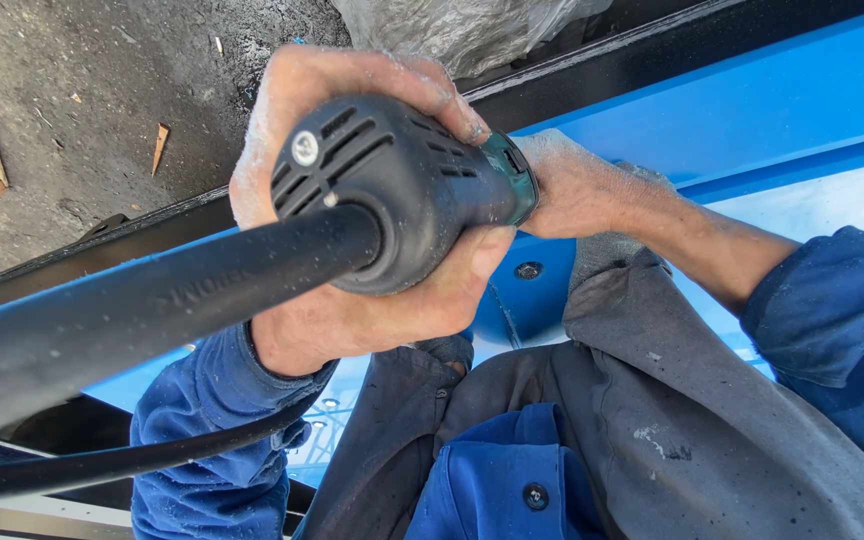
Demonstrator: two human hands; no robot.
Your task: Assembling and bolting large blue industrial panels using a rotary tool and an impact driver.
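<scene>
Left hand point(352, 200) is wrapped tight around the rear body of a black plastic power tool point(402, 190) with cooling slots and a thick black rubber cord point(132, 310) running off toward the lower left. Right hand point(577, 190) is closed around the front end of the same tool, next to its dark green collar; what its fingers press on there is hidden. Both hands are dusted with pale powder, and so is the tool housing. The tool is held over a bright blue painted metal panel point(752, 90) with a black frame rail point(652, 55) along its upper edge, but its working end is out of sight behind the hands, so contact with the panel cannot be told. Judging by the dust, some work seems already under way; how much of the panel is treated or left cannot be read. Grey work jacket point(652, 400) over a blue shirt fills the lower view, with rough grey ground point(102, 90) above left
</scene>
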